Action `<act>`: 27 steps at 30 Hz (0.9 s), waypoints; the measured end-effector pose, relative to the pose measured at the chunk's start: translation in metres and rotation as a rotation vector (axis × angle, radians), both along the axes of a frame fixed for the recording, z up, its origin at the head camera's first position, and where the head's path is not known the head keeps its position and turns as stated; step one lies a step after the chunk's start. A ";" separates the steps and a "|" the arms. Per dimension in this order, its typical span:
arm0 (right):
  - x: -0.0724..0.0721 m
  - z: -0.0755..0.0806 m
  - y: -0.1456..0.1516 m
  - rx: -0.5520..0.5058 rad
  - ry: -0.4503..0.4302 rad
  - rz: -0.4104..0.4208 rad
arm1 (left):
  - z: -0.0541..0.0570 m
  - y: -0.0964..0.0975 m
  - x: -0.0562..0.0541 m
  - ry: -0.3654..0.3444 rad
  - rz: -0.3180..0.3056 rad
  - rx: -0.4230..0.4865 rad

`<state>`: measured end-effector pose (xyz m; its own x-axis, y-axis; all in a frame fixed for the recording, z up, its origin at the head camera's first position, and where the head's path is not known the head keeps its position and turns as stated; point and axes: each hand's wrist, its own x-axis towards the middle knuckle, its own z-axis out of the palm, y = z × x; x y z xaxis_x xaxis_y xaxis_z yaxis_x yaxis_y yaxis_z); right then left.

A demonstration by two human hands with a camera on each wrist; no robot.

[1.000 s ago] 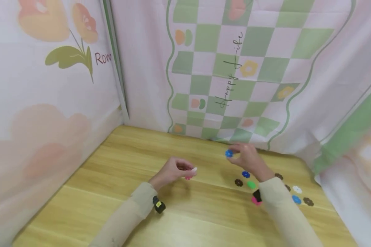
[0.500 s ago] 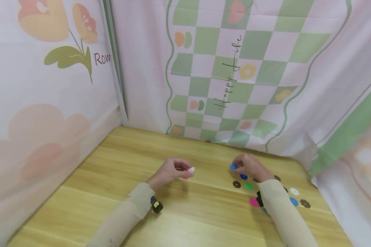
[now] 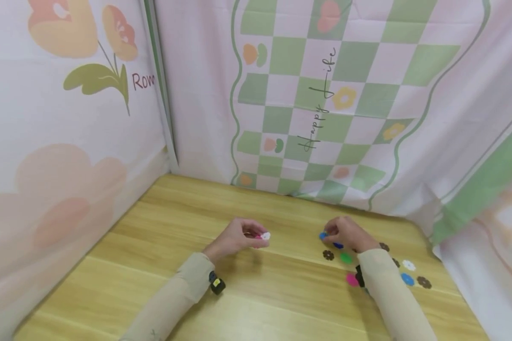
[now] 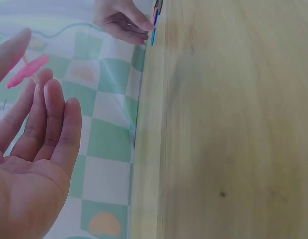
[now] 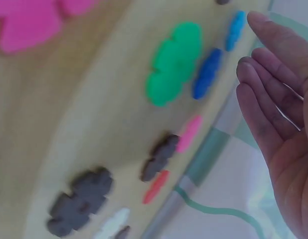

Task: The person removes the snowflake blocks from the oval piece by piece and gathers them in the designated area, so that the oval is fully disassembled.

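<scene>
My left hand point(image 3: 239, 235) is raised over the table and pinches a pink flower-shaped plastic disc point(image 4: 28, 71) between thumb and fingertips. A white flower-shaped disc point(image 3: 266, 236) sits crosswise against the pink one at the fingertips. Low at the table, my right hand point(image 3: 345, 232) has thumb and index fingertips at the edge of a light blue flower-shaped disc point(image 3: 323, 235); its other fingers point(image 5: 261, 99) are loosely bent. Just beside that disc lies a dark blue one point(image 5: 207, 73), partly covered by the right hand in the head view.
Several more flower-shaped discs lie around the right forearm, among them a green one point(image 3: 346, 258), a brown one point(image 3: 328, 255), a bright pink one point(image 3: 352, 279) and a white one point(image 3: 408, 264). A printed curtain point(image 3: 311, 118) hangs along the table's back edge.
My right hand has come down to the table with the light blue disc, near the dark blue one. The left hand stays nearly in place, with the pink and white discs turned slightly.
</scene>
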<state>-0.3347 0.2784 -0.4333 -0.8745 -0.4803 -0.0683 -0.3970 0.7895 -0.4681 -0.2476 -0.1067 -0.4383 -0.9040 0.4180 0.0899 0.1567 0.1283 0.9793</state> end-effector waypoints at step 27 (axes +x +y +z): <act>0.072 0.050 -0.120 -0.202 0.187 0.396 | 0.001 0.015 0.002 0.261 0.013 -0.149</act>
